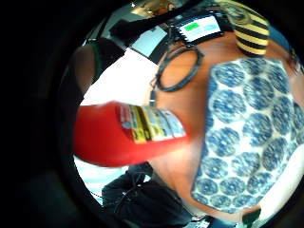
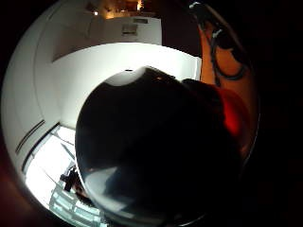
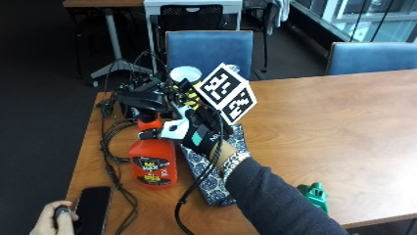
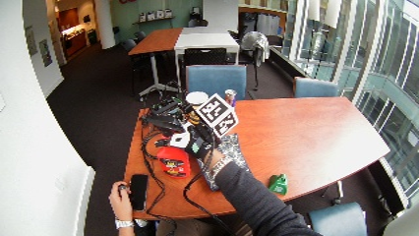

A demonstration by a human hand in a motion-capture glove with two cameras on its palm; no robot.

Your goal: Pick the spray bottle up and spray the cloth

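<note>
1. A large dark rounded form (image 2: 151, 151) is seen filling most of the view, close to the palm.
2. A red surface (image 2: 235, 116) is glimpsed beside it.
3. An orange tabletop (image 2: 232, 80) with a dark cable (image 2: 221, 56) is shown beyond.

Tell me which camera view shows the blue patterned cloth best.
The little finger side palm view: the cloth lies spread on the table beside the red spray bottle, its pattern plain. In the outside views the right hand and sleeve cover much of it. The thumb side palm view shows none.
</note>
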